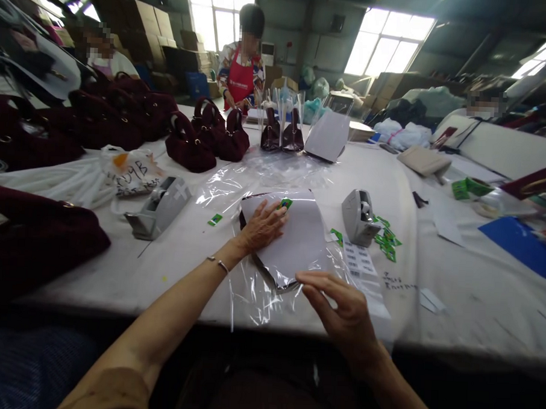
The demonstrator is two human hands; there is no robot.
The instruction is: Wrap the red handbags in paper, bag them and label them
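A clear plastic bag (251,300) lies in front of me on the table, with a flat white sheet (298,242) and something dark at its edges inside. My left hand (263,227) rests flat on the sheet, fingers stretched out. At its fingertips is a small green packet (286,203); whether it lies in or on the bag I cannot tell. Thumb and forefinger of my right hand (341,301) pinch the bag near its closest corner. Another green packet (215,219) lies to the left, and several more green packets (388,238) sit at the right.
Grey tape dispensers stand left (162,209) and right (362,217). A label sheet (360,259) lies beside the right one. Dark red handbags (191,147) crowd the left and back. Wrapped bags (293,133) stand farther off. A person in a red apron (242,76) stands across the table.
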